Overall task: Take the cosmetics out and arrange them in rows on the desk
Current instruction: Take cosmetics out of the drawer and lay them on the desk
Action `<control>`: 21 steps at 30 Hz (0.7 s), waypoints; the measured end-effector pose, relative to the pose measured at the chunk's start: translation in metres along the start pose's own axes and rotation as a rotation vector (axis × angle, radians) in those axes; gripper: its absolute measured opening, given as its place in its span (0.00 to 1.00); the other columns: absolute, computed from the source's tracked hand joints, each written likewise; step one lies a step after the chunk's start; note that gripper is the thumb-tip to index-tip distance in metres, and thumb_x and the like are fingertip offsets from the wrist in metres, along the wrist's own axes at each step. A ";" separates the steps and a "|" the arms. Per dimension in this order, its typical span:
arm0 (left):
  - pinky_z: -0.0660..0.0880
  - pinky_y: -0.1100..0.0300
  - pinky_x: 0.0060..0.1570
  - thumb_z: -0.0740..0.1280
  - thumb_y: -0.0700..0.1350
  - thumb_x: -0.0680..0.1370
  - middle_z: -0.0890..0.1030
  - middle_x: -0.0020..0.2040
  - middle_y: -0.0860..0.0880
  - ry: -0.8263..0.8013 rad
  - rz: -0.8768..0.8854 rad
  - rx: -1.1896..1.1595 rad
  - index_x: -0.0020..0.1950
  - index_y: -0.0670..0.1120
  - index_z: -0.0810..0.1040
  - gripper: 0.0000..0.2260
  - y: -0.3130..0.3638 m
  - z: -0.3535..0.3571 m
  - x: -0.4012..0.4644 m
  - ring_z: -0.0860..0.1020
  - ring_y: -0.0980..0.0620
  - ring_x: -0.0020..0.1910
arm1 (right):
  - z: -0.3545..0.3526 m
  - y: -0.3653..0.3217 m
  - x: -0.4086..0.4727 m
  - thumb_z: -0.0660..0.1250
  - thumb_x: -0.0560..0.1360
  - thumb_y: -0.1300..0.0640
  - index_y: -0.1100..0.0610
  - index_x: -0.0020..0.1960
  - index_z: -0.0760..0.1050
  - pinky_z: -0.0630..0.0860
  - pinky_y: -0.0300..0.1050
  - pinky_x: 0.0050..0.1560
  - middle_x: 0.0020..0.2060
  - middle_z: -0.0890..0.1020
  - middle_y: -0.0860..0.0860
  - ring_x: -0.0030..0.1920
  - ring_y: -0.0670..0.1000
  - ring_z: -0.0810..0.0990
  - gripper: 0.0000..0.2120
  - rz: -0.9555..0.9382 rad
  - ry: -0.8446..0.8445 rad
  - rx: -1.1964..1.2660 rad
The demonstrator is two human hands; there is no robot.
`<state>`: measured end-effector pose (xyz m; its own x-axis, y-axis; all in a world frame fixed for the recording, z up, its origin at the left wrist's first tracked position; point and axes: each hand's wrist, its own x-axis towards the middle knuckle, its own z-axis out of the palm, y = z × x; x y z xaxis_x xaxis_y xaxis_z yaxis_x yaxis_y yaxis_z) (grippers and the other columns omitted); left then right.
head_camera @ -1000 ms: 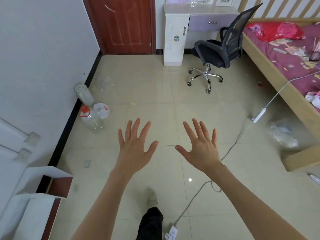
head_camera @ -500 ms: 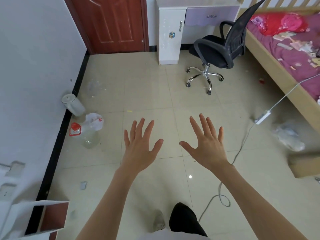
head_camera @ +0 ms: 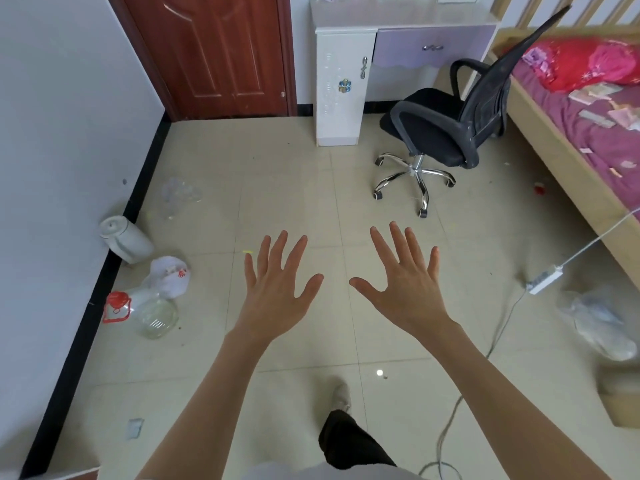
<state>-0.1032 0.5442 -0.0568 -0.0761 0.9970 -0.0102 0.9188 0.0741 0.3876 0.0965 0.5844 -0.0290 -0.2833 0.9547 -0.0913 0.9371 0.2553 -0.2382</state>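
My left hand [head_camera: 277, 292] and my right hand [head_camera: 403, 284] are held out in front of me above the tiled floor, fingers spread and straight, holding nothing. A white desk [head_camera: 398, 20] with a lilac drawer [head_camera: 433, 46] stands against the far wall, to the right of the door. Small items lie at the desk top's far edge, too cropped to identify. I cannot make out any cosmetics.
A black swivel chair [head_camera: 446, 129] stands before the desk. A wooden bed [head_camera: 561, 140] runs along the right. A power strip [head_camera: 543, 280] and cable lie on the floor. Bottles [head_camera: 152, 313], a white roll [head_camera: 126, 239] and bags lie by the left wall. The brown door [head_camera: 214, 53] is closed.
The view has moved forward across the room: the desk and chair look nearer and the white box at the lower left has left the frame. Both hands stay spread and empty.
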 end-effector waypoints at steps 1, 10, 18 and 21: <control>0.38 0.44 0.71 0.40 0.68 0.70 0.45 0.77 0.50 0.003 0.006 0.008 0.76 0.56 0.46 0.35 0.004 0.000 0.017 0.38 0.49 0.75 | -0.005 0.007 0.015 0.52 0.74 0.32 0.44 0.75 0.37 0.38 0.62 0.72 0.76 0.39 0.49 0.75 0.52 0.36 0.39 -0.009 -0.003 -0.010; 0.38 0.43 0.71 0.39 0.69 0.70 0.44 0.77 0.51 0.004 -0.012 0.053 0.76 0.57 0.46 0.36 0.006 0.001 0.142 0.38 0.49 0.75 | -0.022 0.039 0.141 0.51 0.74 0.32 0.44 0.76 0.37 0.38 0.63 0.71 0.76 0.37 0.50 0.75 0.54 0.36 0.38 -0.035 -0.020 -0.065; 0.37 0.45 0.71 0.39 0.69 0.69 0.44 0.77 0.50 -0.014 -0.041 0.006 0.76 0.57 0.46 0.37 -0.022 0.001 0.269 0.38 0.49 0.75 | -0.022 0.030 0.278 0.53 0.73 0.32 0.45 0.76 0.41 0.39 0.64 0.71 0.76 0.40 0.51 0.76 0.55 0.39 0.39 -0.063 -0.004 -0.054; 0.37 0.45 0.71 0.38 0.70 0.68 0.42 0.77 0.51 -0.027 -0.027 0.017 0.76 0.57 0.45 0.37 -0.038 -0.009 0.328 0.37 0.49 0.75 | -0.024 0.022 0.337 0.52 0.73 0.31 0.45 0.76 0.40 0.38 0.63 0.71 0.76 0.40 0.50 0.76 0.54 0.38 0.39 -0.039 -0.005 -0.076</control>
<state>-0.1667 0.8684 -0.0671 -0.0909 0.9948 -0.0454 0.9232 0.1012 0.3707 0.0266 0.9158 -0.0417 -0.3206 0.9431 -0.0883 0.9380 0.3031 -0.1680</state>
